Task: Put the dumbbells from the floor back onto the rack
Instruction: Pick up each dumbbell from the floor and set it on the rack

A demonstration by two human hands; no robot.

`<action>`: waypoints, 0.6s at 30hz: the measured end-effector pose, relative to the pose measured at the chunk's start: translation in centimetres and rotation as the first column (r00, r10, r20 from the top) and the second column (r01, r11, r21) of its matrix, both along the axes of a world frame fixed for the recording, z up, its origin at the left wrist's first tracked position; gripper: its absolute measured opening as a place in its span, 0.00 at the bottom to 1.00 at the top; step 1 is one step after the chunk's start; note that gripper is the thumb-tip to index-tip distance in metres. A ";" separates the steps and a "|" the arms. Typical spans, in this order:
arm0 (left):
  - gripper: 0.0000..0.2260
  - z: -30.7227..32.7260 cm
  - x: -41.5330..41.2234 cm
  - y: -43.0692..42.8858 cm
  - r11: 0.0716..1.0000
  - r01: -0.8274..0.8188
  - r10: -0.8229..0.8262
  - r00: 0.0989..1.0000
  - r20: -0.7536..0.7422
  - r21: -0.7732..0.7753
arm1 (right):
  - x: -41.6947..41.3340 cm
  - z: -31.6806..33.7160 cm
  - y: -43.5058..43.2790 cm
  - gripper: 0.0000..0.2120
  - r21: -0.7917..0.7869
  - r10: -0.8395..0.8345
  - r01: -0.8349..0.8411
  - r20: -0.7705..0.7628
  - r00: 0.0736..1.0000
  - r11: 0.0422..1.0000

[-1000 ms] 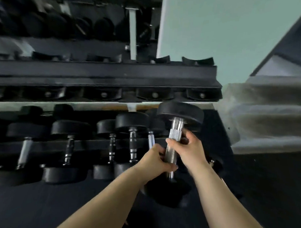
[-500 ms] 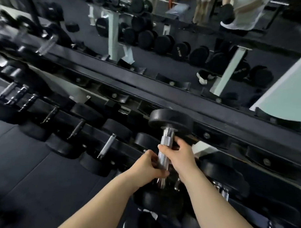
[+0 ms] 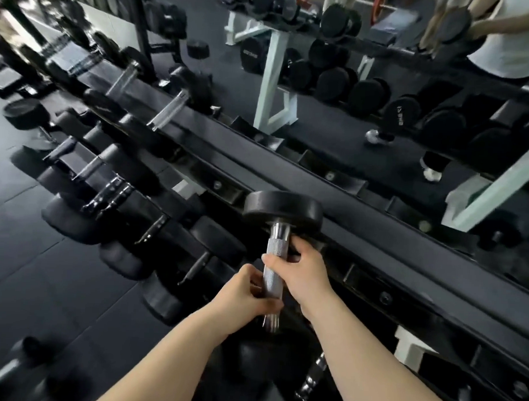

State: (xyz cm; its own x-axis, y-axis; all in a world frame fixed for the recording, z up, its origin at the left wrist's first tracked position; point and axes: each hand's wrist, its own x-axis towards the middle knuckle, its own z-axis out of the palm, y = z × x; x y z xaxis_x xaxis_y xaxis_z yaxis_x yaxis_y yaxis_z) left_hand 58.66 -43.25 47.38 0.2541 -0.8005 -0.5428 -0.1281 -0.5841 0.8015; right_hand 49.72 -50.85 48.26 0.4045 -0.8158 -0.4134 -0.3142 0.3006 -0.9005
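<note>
I hold a black dumbbell (image 3: pixel 282 208) with a knurled steel handle in both hands, end-on, its far head raised in front of the upper shelf of the black rack (image 3: pixel 376 231). My right hand (image 3: pixel 301 269) grips the handle higher up; my left hand (image 3: pixel 248 291) grips it just below. The near head sits low between my forearms, dark and partly hidden. The upper shelf's cradles near the dumbbell hold nothing; the lower shelf to the left carries several dumbbells (image 3: pixel 119 195).
A mirror behind the rack reflects another rack with a white frame (image 3: pixel 273 80) and a person in a white top. Black rubber floor (image 3: pixel 45 267) lies at left, with another dumbbell (image 3: pixel 8 368) at bottom left. A white rack leg (image 3: pixel 408 346) stands at right.
The view has swung left and up along the rack, bringing the mirror into sight. Both hands keep the same grip, and the dumbbell's far head has risen toward the upper shelf.
</note>
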 end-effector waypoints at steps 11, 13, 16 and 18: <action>0.14 1.1 21.9 -14.3 0.890 0.455 -0.440 0.873 0.210 -0.027 | 19.8 -0.3 -9.6 0.24 0.064 -0.476 0.473 0.022 0.879 0.879; 0.14 1.4 24.1 -16.7 0.857 0.516 -0.498 0.833 0.240 -0.012 | 22.0 -0.2 -11.7 0.29 0.069 -0.502 0.500 0.017 0.864 0.863; 0.15 1.1 25.9 -19.8 0.824 0.566 -0.542 0.796 0.268 -0.014 | 23.8 -0.1 -14.5 0.28 0.061 -0.534 0.533 0.003 0.845 0.844; 0.16 0.6 26.4 -21.5 0.811 0.585 -0.558 0.781 0.281 -0.013 | 24.5 -0.3 -16.1 0.28 0.077 -0.553 0.552 -0.016 0.833 0.830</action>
State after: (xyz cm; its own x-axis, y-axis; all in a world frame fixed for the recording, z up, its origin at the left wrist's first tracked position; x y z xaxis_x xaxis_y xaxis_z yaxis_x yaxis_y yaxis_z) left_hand 85.09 -64.70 48.02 -0.1498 -0.8861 -0.4386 -0.6186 -0.2621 0.7407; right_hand 74.23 -66.92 47.92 -0.1018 -0.8707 -0.4812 -0.0699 0.4888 -0.8696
